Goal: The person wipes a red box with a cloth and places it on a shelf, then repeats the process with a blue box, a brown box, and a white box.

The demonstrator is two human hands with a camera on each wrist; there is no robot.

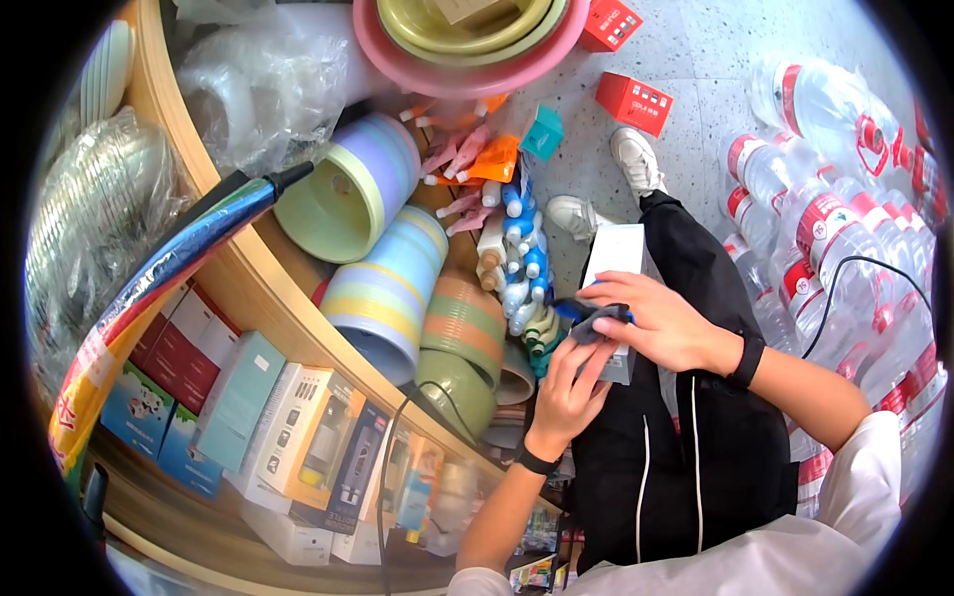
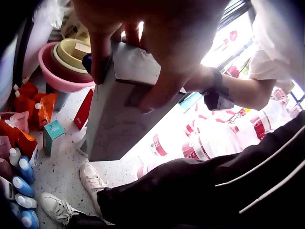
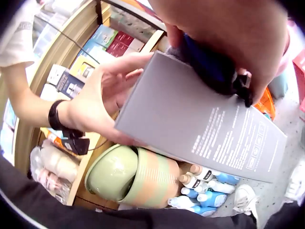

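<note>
A grey-white printed carton (image 1: 616,248) lies tilted over the person's lap, with small print (image 3: 224,138) on one face. The left hand (image 1: 571,392) grips the near end of the carton; in the left wrist view its thumb presses one face while other fingers reach over the far edge. Against the carton, the right hand (image 1: 656,323) holds a dark blue and black bundle (image 3: 209,62) with a small black end piece (image 3: 243,88). Fingers cover much of this bundle, and I cannot tell what it is. Both wrists carry black bands.
Left of the hands are stacked flowerpots (image 1: 383,288), bottles (image 1: 527,238) and orange pouches (image 1: 494,159). Shelves (image 1: 268,268) hold boxed goods. Large plastic bottles (image 1: 825,219) crowd the right. Red boxes (image 1: 636,102), a teal box (image 1: 542,132) and pink basins (image 1: 472,79) stand ahead.
</note>
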